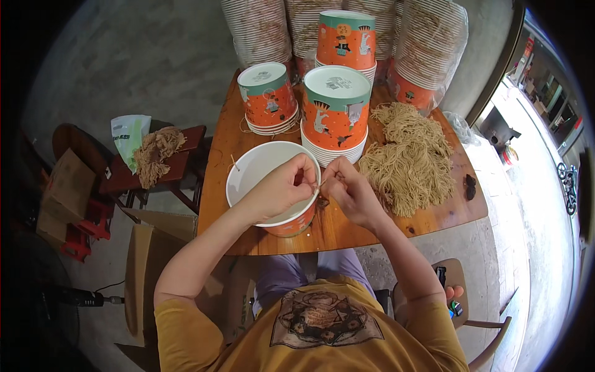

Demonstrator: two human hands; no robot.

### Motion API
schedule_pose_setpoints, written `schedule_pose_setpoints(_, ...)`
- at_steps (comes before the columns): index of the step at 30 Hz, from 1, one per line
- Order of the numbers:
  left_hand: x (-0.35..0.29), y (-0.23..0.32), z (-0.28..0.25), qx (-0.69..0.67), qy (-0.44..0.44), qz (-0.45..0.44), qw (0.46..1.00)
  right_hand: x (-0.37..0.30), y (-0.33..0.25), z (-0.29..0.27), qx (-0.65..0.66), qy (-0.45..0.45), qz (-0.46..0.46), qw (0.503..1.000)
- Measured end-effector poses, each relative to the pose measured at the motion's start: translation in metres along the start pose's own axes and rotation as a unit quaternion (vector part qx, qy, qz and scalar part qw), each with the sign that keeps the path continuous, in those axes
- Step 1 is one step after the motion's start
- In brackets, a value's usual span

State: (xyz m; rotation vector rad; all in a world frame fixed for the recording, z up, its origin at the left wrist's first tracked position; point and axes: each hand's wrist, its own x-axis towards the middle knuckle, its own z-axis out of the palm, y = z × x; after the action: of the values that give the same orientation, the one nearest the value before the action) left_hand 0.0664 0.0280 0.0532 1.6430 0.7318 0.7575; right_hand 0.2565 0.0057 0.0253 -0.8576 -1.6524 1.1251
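A white-lined paper bucket (251,164) with an orange outside stands upright at the table's near edge, open side up. My left hand (286,189) reaches across its opening, fingers pinched at the right side of the rim. Just outside that rim, my right hand (350,191) is closed in a pinch too. Between the fingertips shows a short bit of tan cord, mostly covered by the fingers. On the opposite side of the rim, a tan cord end (234,162) pokes up through the wall. A large heap of tan cords (412,167) lies to the right of my right hand.
Upside-down stacks of orange and green buckets (338,115) stand behind, with a shorter stack (268,99) to their left. Plastic-wrapped bucket stacks (431,46) line the back. More cord (160,152) lies on a red bench at left. A cardboard box (145,266) sits below the table.
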Motion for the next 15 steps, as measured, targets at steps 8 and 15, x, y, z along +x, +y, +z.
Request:
schedule_pose_setpoints(8,-0.004,0.013,0.004,0.173,-0.009,-0.006,0.985,0.008,0.007,-0.009,0.059,-0.044,-0.029,0.997)
schedule_pose_setpoints(15,-0.006,0.021,0.004,0.217,0.001,-0.005,0.976,0.013,-0.019,-0.021,-0.212,-0.085,-0.137,0.964)
